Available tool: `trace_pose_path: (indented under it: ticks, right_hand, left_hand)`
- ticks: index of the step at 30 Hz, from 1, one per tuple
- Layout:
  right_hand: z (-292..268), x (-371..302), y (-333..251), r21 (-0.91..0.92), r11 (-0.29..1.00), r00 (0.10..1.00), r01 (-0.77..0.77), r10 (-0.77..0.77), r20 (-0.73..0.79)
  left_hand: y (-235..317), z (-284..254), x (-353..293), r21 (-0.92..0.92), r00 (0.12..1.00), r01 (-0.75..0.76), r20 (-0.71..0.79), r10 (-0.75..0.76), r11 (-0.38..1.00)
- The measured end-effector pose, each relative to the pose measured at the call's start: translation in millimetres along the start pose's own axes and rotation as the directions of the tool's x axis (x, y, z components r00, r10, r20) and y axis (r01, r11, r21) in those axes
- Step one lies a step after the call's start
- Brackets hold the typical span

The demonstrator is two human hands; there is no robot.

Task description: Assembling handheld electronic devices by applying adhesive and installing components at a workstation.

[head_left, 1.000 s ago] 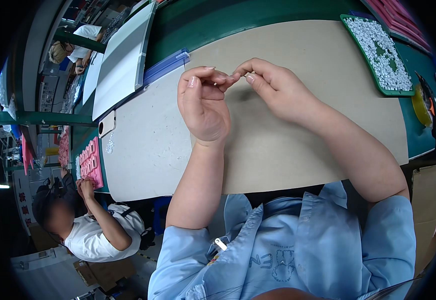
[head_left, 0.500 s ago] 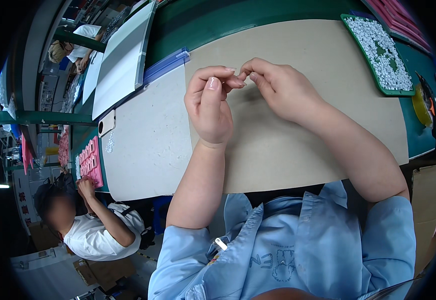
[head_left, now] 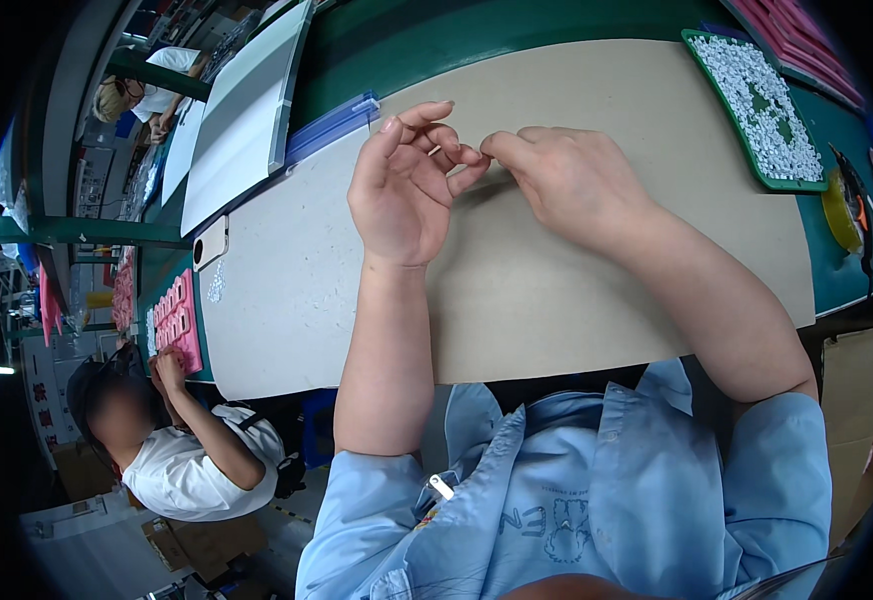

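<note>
My left hand (head_left: 403,190) is raised over the tabletop, palm turned up and fingers spread in a loose curl. Its little finger reaches close to the fingertips of my right hand (head_left: 575,178). That right hand is closed in a pinch, back of the hand uppermost. Anything between its fingertips is too small or hidden to name. Beneath both hands lies a tan board (head_left: 597,300). A green tray (head_left: 802,185) of small white pieces (head_left: 752,90) is at the far right, apart from both hands.
A pale sheet (head_left: 287,300) covers the table's left part, with a phone (head_left: 211,243) at its edge. Blue plastic strips (head_left: 332,130) lie at the back. Yellow tape (head_left: 841,212) and pliers (head_left: 865,215) are right. A co-worker (head_left: 202,460) sits left by a pink tray (head_left: 179,322).
My left hand has moved slightly left and its fingers have spread apart. My right hand has turned more palm-down, its fingers still pinched.
</note>
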State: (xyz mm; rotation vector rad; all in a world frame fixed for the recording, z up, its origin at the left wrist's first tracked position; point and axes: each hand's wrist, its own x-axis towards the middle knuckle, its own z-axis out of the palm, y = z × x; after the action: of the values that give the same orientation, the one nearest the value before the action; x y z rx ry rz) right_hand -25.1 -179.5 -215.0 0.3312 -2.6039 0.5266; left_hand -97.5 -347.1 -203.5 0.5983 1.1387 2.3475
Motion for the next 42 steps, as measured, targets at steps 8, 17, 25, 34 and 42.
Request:
trace_pose_path:
  ticks: [8,17,25,34,42]
  right_hand:
    - [1.0,1.1,-0.3,-0.001,0.997,0.997,0.08,-0.08,-0.012]
    - [-4.8,5.2,7.2,0.414,0.878,0.969,-0.242,0.195,0.154]
    - [-7.3,5.6,6.0,0.572,0.754,0.94,-0.323,0.183,0.29]
    - [0.1,3.9,6.0,0.693,0.628,0.933,-0.355,0.199,0.298]
    - [-0.3,5.1,1.9,0.668,0.615,0.907,-0.419,0.25,0.338]
  left_hand:
    - [10.3,-5.1,1.8,-0.13,0.991,0.13,0.033,-0.127,0.983]
    - [2.8,-6.8,0.3,-0.047,0.999,-0.038,-0.04,0.037,0.998]
    - [-0.6,-1.4,3.8,-0.062,0.999,-0.045,0.02,0.046,0.997]
    - [-3.9,0.9,1.6,0.037,0.993,-0.116,0.037,0.115,0.993]
    - [-4.9,3.5,0.8,0.116,0.983,-0.184,0.027,0.182,0.976]
